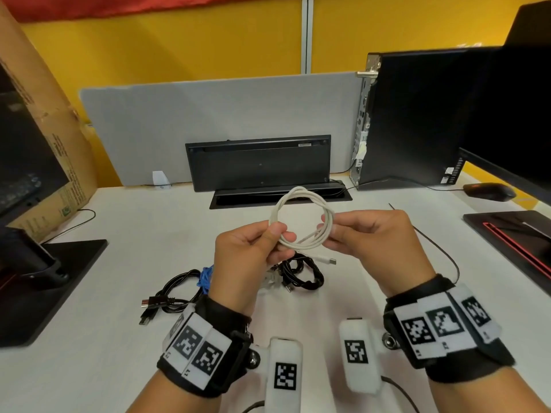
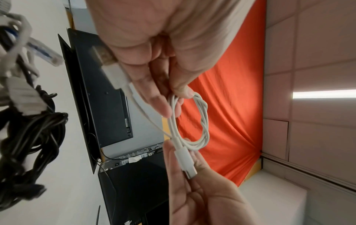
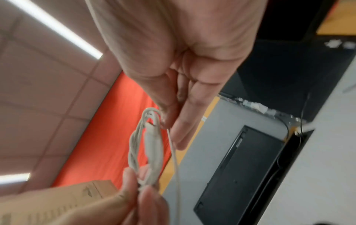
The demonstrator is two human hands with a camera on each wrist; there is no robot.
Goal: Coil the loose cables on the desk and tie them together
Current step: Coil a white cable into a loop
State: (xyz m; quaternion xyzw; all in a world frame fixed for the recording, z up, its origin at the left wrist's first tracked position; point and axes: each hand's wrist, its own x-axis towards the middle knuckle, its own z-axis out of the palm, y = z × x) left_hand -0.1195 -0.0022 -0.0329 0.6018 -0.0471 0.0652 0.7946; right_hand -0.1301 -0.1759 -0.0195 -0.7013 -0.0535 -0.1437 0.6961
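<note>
Even, bright overhead light fell from ceiling strip lights [image 3: 55,29], which glared white in both wrist views. Shadows on the table [image 1: 119,338] were soft. The head view bowed at its edges. The right wrist view was motion-blurred; black cables [image 2: 29,137] smeared.

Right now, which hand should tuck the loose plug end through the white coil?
Probably the right hand: the plug lies at its fingers, while the left hand pinches the coil.

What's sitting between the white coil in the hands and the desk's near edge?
In the head view, under the white coil, a black cable bundle lies on the desk.
</note>
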